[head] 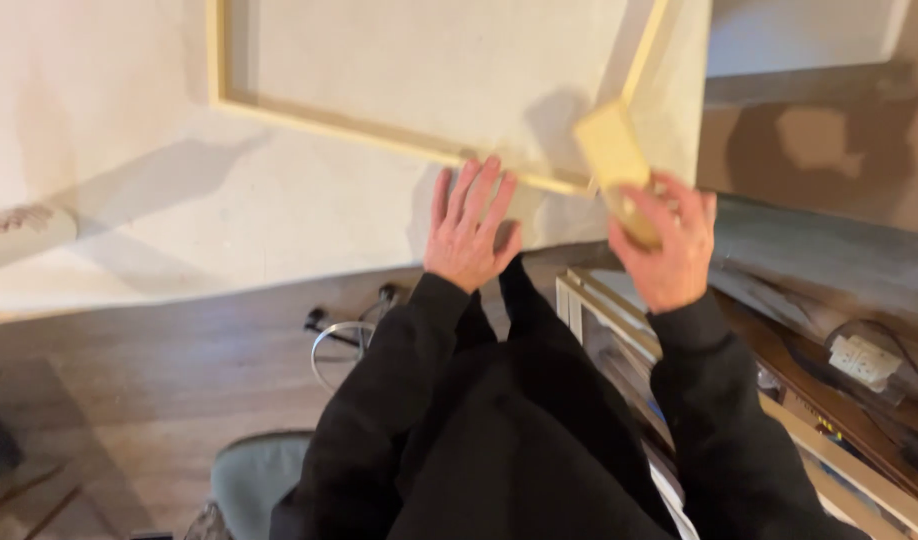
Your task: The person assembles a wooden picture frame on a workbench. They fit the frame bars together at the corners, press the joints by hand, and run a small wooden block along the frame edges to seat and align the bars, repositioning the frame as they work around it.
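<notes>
Both hands reach forward from black sleeves. Left hand [471,232] lies open and flat, fingers spread, palm down on the pale canvas [279,200] just below the lower bar of a light wooden stretcher frame [379,132]; its fingertips come close to or touch that bar, and it holds nothing. Right hand [669,248] is closed around the lower end of a small yellowish wooden block [611,152], which sticks up and tilts left so that its top sits at the frame's lower right corner.

Below the hands, nearer the person, a wood-look floor [179,370] shows, with a metal ring-shaped object [341,350] on it and the edge of a grey cushioned seat [254,480]. To the right stand stacked framed panels [619,340], and beyond them a white power strip [864,362] with dark cables.

Farther off, the canvas spreads under the frame, a rolled tube [19,235] resting on its left edge.
</notes>
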